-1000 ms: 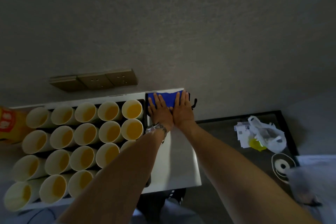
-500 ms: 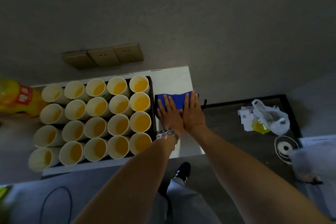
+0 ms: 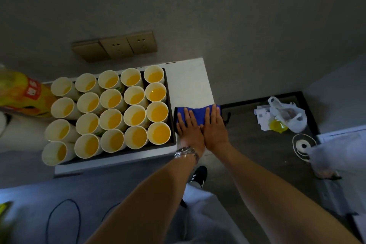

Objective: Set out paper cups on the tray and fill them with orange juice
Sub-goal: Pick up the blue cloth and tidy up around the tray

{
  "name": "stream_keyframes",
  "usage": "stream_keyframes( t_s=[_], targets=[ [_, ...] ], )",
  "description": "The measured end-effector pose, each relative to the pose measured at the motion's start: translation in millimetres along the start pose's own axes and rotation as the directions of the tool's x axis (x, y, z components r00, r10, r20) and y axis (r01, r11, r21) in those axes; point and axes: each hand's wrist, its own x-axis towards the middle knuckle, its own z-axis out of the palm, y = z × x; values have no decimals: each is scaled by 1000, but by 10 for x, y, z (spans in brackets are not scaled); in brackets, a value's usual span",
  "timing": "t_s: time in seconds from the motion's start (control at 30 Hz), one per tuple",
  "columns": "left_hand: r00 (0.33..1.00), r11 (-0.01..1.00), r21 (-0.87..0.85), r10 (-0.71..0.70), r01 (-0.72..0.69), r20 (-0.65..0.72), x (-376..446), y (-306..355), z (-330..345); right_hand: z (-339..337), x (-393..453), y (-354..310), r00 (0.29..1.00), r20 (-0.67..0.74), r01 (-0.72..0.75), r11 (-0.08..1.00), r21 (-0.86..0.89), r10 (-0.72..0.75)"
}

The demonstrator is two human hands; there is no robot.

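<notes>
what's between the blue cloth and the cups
In the head view, only the tray's dark right wall and a thin strip of white table separate the cloth from the nearest cups.

Both hands, the left hand (image 3: 189, 130) and the right hand (image 3: 214, 128), now lie much nearer the front edge of the white table (image 3: 190, 83) than a second ago, flat on the blue cloth (image 3: 196, 112), which has come with them from the far end. The cloth now overhangs the table's right edge.
</notes>
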Motion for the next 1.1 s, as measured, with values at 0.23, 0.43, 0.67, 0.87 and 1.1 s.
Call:
stream_keyframes(
  t_s=[0.23,0.43,0.67,0.87,1.1],
  targets=[
    [997,997,15,71,-71,-26,-248,-168,138,27,-333,-79,1000,13,-1,1000,-28,2],
    [985,986,-10,163,-164,-54,-450,-312,250,185,-537,-154,1000,-12,28,999,-18,-29],
    [966,965,79,254,-250,-49,-623,-497,375,250,-812,-318,999,16,42,999,-20,-41],
    [941,934,176,329,-311,-78,-740,-734,485,326,-986,-496,999,13,32,999,25,-33],
    [924,935,16,354,-356,-142,-797,-835,318,239,-1065,-590,994,90,51,984,173,-67]
  ],
)
